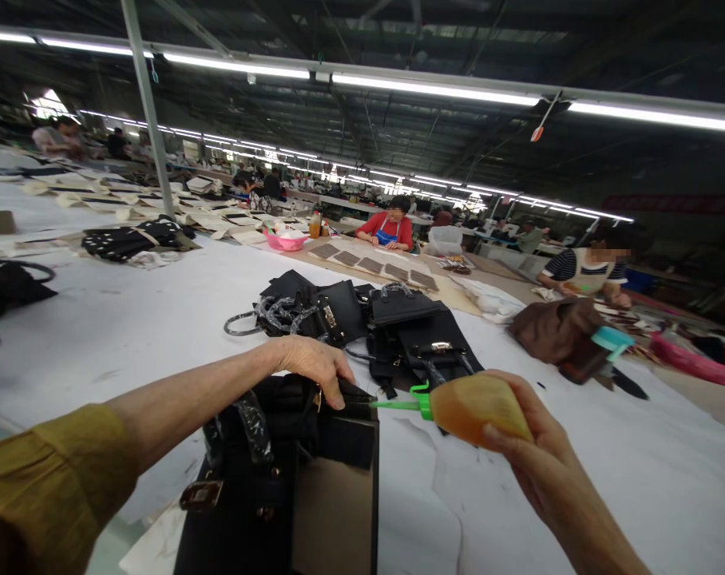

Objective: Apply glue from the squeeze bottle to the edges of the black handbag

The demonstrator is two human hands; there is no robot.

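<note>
Fingers grip bag, bottle at white table.

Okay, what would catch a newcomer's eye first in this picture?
The right hand holds an amber squeeze bottle, its green nozzle aimed at the top edge of a black handbag that the left hand grips, close in front. Behind them, a pile of black handbags lies on the white table.

Black handbags piled on white table; brown bag, pink basin beyond.
</note>
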